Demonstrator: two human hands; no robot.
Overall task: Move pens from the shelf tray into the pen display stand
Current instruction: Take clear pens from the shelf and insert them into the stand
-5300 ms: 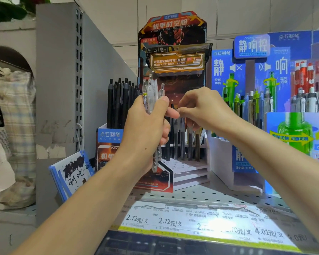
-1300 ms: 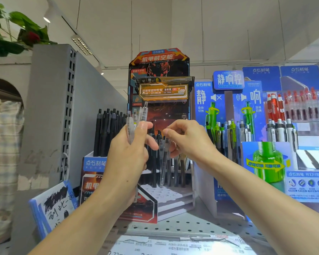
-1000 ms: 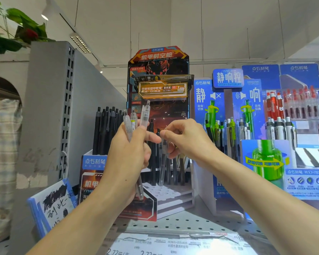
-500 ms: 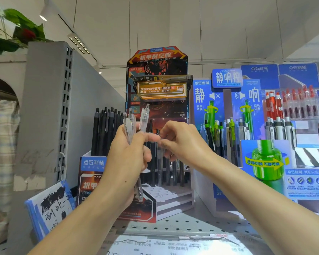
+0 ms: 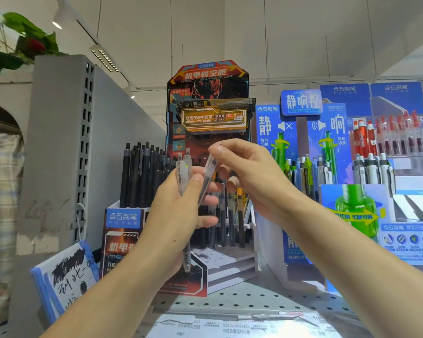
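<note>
At far left, grey shelf upright [image 5: 59,152], then a block of black pens [image 5: 142,176] standing in the left part of the pen display stand [image 5: 206,98]. None of that needs touching.

Left hand [image 5: 178,213] fist-gripping a small bundle of clear pens [image 5: 184,172], caps up, one barrel poking out below the palm. Fingers curled round the bundle, thumb pressed on the front.

Right hand [image 5: 252,176] pinching the top end of a single clear pen [image 5: 209,178] between thumb and fingertip, other fingers loosely curled. That pen leans, lower end still against the left-hand bundle. Looks like it is being peeled off the bundle for insertion – my read.

To do it well:
- keep left grip firm so the others don't slide out with it
- lift the single pen clear before swinging right
- bring it vertical, tip down, over a free hole on the white stepped base [image 5: 226,262], just near of the row of dark pens [image 5: 227,215] already seated
- lower straight, don't knock neighbours

Shelf tray not identifiable from this view.
</note>
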